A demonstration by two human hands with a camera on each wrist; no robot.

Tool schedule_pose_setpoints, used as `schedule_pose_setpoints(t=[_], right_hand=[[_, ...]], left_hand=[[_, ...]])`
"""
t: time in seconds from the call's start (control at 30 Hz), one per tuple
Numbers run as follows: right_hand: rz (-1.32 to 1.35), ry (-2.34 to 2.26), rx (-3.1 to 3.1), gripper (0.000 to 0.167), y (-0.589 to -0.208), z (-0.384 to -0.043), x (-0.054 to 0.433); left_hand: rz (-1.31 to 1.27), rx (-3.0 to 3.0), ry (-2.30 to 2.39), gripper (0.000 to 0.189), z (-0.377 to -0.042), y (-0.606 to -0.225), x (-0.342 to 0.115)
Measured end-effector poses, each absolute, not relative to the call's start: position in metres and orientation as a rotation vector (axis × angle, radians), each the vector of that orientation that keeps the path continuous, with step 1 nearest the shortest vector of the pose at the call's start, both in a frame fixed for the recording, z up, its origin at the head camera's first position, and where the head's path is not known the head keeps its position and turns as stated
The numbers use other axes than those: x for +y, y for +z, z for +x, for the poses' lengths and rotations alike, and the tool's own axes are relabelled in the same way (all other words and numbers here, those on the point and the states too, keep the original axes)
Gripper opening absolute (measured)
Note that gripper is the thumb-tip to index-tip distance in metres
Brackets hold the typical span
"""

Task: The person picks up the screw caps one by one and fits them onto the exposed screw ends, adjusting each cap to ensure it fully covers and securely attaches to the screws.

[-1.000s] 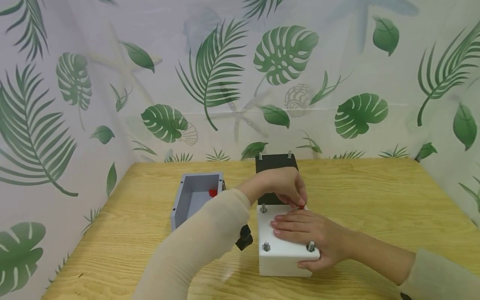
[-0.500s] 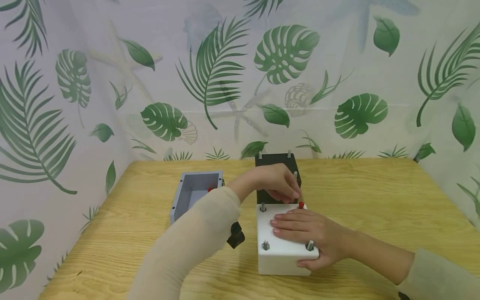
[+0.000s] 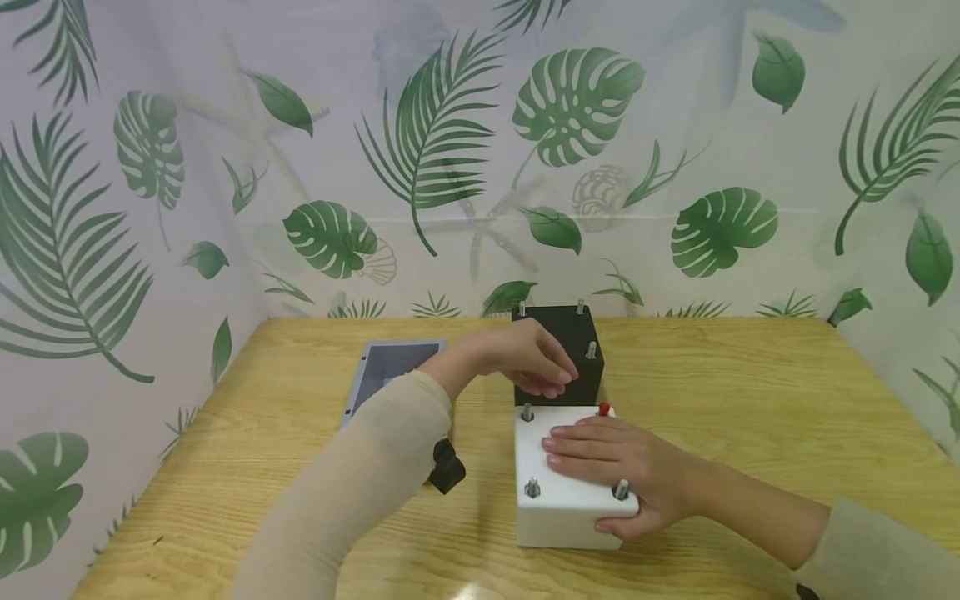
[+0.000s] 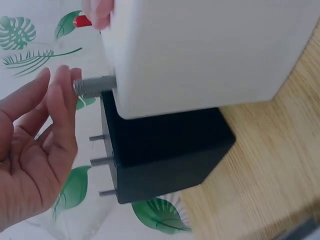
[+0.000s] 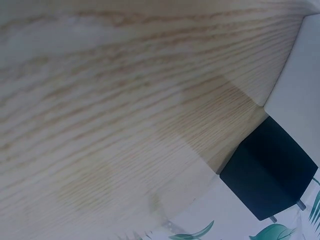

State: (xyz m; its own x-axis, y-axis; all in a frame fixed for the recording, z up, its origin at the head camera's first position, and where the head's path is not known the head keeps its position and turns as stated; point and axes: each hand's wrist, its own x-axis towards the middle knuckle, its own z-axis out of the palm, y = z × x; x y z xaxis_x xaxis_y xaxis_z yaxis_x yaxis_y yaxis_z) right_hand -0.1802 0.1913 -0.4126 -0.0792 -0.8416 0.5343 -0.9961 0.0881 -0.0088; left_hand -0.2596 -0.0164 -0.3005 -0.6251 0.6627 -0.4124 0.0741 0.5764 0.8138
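Note:
A white block (image 3: 566, 500) with metal bolts standing up from its top sits on the table. On its far right bolt is a small red cap (image 3: 603, 409), also visible in the left wrist view. My right hand (image 3: 630, 467) rests on the block, fingers straight across the top, thumb against its front side. My left hand (image 3: 521, 354) hovers above the far edge, fingers loosely bent and holding nothing. In the left wrist view its fingertips (image 4: 62, 82) are near a bare bolt (image 4: 95, 86). Behind the white block stands a black block (image 3: 585, 383) with similar bolts.
A grey bin (image 3: 360, 387) stands to the left, partly hidden by my left forearm. The wooden table (image 3: 735, 383) extends to both sides. A leaf-patterned curtain (image 3: 450, 283) hangs behind it.
My left hand has let go of the red cap and moved left and away from it, leaving the cap on the bolt. The right hand has stayed on the white block.

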Motion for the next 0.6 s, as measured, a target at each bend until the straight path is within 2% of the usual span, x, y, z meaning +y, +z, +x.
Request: schedule_pose_setpoints(t=[0.27, 0.6], right_hand=[[1.801, 0.544, -1.985, 0.065, -0.413, -0.180, 0.190], [1.794, 0.547, -1.990, 0.065, -0.414, -0.180, 0.191]], left_hand=[[0.424, 1.996, 1.129, 0.031, -0.263, -0.307, -0.041], [0.402, 1.950, 1.263, 0.039, -0.265, -0.309, -0.063]])
